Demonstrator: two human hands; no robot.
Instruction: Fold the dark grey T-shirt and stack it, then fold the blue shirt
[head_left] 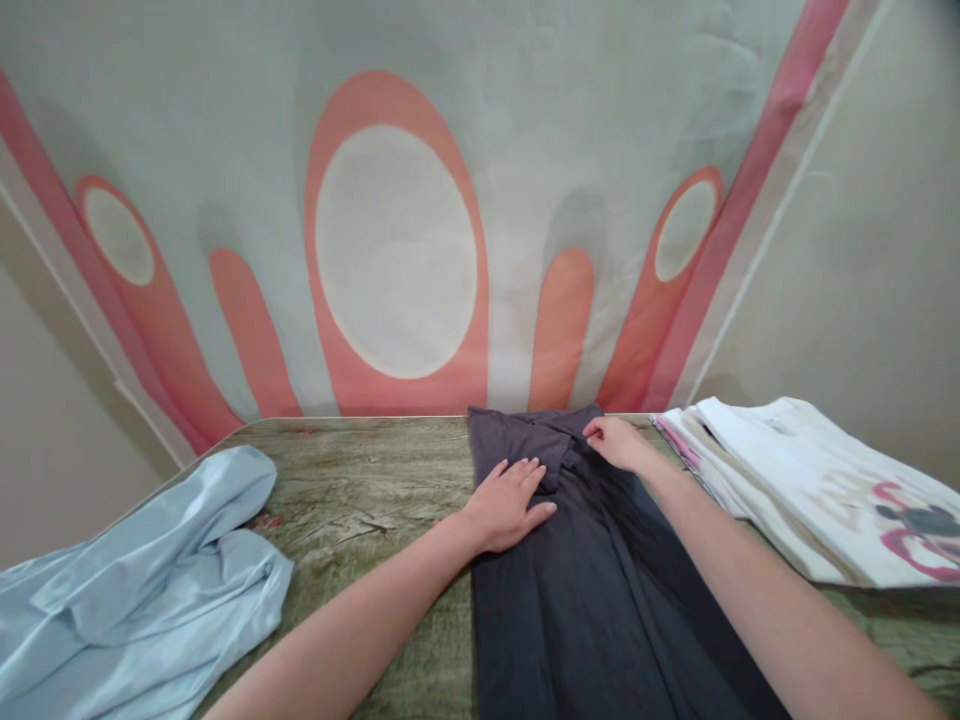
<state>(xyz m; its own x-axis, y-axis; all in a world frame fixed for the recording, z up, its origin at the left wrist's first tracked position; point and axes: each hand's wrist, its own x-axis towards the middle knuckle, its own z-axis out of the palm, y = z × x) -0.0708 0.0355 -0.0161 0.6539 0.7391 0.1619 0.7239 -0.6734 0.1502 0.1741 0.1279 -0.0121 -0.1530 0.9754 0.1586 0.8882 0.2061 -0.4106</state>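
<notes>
Centrally, a dark grey soft fabric garment (600,590) is spread lengthwise on the worn green-brown wooden table (360,490). The left hand (506,500) is pressed flat on its upper left part, fingers spread slightly apart. The right hand (616,440) is laid at the folded top edge, fingers curled, seemingly pinching cloth. A crumpled pale blue satin cloth (142,590) lies far left; stacked white printed shirts (810,490) lie right.

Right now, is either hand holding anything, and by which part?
The right hand pinches the dark grey cloth garment at its folded far edge; the left hand only presses flat on it.
</notes>
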